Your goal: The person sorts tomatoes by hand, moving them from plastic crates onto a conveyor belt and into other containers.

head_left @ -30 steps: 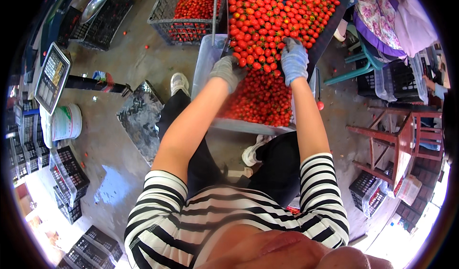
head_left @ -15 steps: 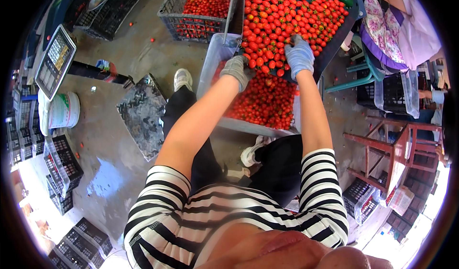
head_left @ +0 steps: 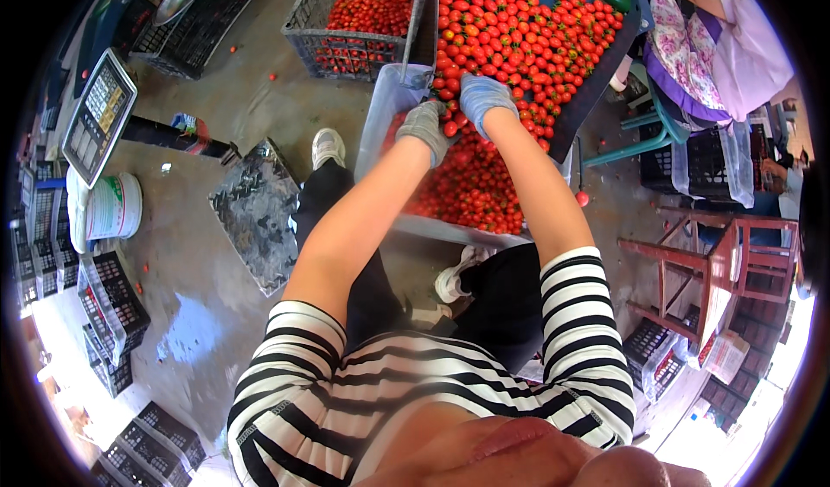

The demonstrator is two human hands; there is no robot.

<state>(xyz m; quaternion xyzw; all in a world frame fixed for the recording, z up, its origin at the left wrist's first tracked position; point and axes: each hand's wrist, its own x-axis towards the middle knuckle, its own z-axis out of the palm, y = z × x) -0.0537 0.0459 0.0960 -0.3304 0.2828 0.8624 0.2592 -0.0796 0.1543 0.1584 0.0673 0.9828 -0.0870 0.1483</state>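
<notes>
Many small red cherry tomatoes (head_left: pixel 519 33) cover a dark sloped sorting table (head_left: pixel 566 137). My right hand (head_left: pixel 486 100), in a blue-grey glove, rests palm down near the table's lower edge, its fingers bent loosely against the tomatoes. Close beside it on the left, my left hand (head_left: pixel 424 131) wears a grey glove and is cupped at the table's corner; its fingertips are partly hidden. A few tomatoes lie between the hands. Beneath them stands a plastic-lined crate (head_left: pixel 380 106) holding more tomatoes (head_left: pixel 475 193).
A black crate of tomatoes (head_left: pixel 303 41) stands far left of the table. Left are a weighing scale (head_left: pixel 102 115) and its metal platform (head_left: pixel 255 214). A co-worker in a lilac garment (head_left: pixel 752 54) sits at right, near a red wooden chair (head_left: pixel 709 271). One loose tomato (head_left: pixel 582 198) shows right of the crate.
My right hand has moved left and slightly down, toward my left hand, leaving fewer tomatoes at the table's lower edge. A loose tomato now shows right of the crate. My left hand has barely moved.
</notes>
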